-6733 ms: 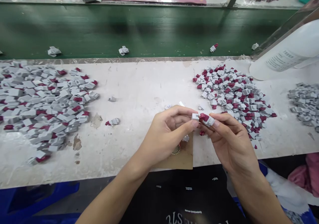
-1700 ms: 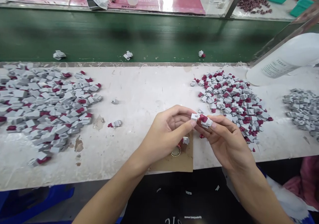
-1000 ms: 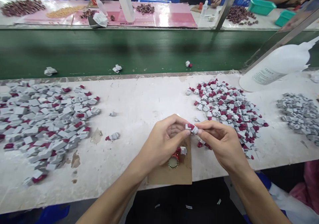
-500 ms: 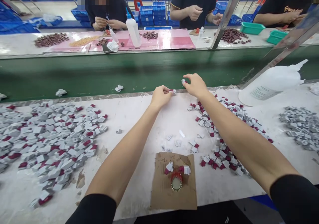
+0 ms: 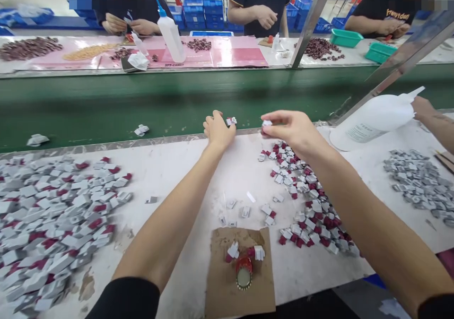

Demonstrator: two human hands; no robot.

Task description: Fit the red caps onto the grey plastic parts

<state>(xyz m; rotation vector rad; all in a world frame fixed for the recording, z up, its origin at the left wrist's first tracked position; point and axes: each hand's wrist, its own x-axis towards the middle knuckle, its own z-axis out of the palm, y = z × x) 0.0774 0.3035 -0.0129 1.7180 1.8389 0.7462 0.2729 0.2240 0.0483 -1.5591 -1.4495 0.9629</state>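
My left hand is over the far edge of the table, beside the green belt. A small white-and-maroon piece shows at its thumb and index finger, partly hidden, and looks pinched there. To the right, my right hand pinches another small white-and-maroon piece between thumb and fingertips. Below that hand spreads a pile of similar pieces. Near me, a cardboard square bears two such pieces and a red bottle cap with a pale filling.
A larger heap of grey-and-maroon pieces covers the left side. At right stand a white squeeze bottle and a grey pile. Another person's forearm reaches in there. Across the green belt, several people work at a bench.
My left hand has turned, its fingers spreading more, and shifted left. My right hand has come lower with its piece. The view has swung right, and another person's forearm has entered at right.
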